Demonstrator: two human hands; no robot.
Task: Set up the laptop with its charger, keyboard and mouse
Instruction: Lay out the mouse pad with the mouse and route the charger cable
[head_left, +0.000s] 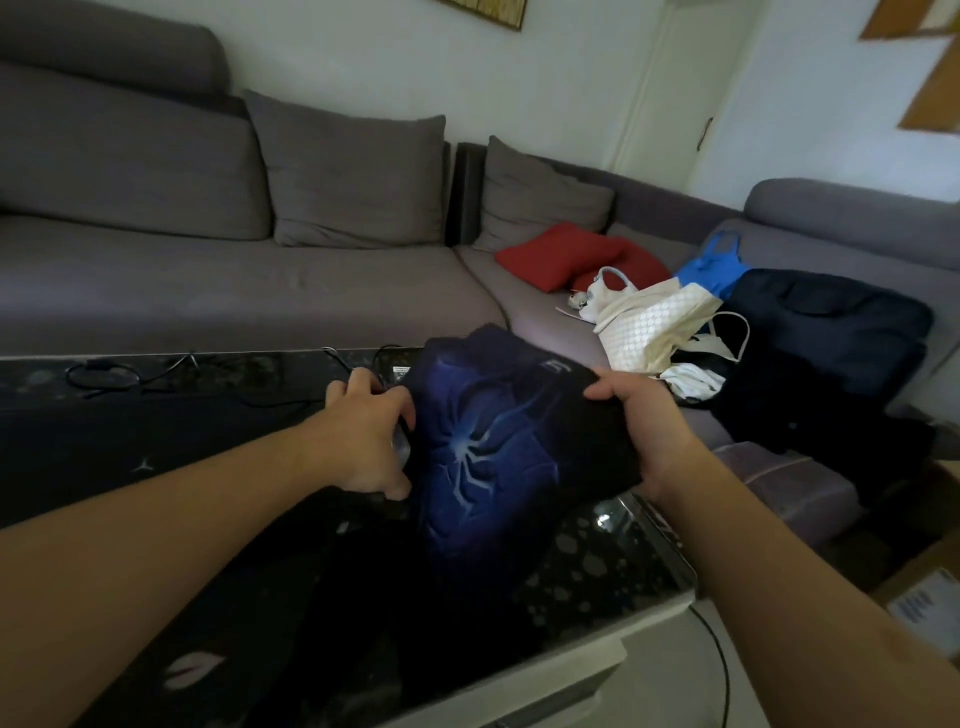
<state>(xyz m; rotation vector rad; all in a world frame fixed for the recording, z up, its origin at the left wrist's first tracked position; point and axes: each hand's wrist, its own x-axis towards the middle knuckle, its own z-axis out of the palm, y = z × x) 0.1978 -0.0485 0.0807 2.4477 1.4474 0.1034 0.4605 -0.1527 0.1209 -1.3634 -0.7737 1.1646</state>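
A dark mouse pad (483, 467) with a blue spider print is lifted off the dark glossy table (597, 566) and curves upward. My right hand (644, 415) grips its right edge, thumb on top. At the pad's left edge, my left hand (363, 436) curls around a small grey rounded thing, apparently the mouse (401, 446), mostly hidden by my fingers. Black cables (104, 376) lie along the table's far edge, beside a dark block with a white label (400, 371), perhaps the charger. A dark flat slab (145, 452) lies at left; I cannot tell if it is the laptop.
A grey corner sofa (260, 291) runs behind the table. On its right part lie a red cushion (561, 260), a white bag (654, 322), a blue bag (711, 270) and dark bags (826, 338). A cable (719, 660) hangs off the table's right corner.
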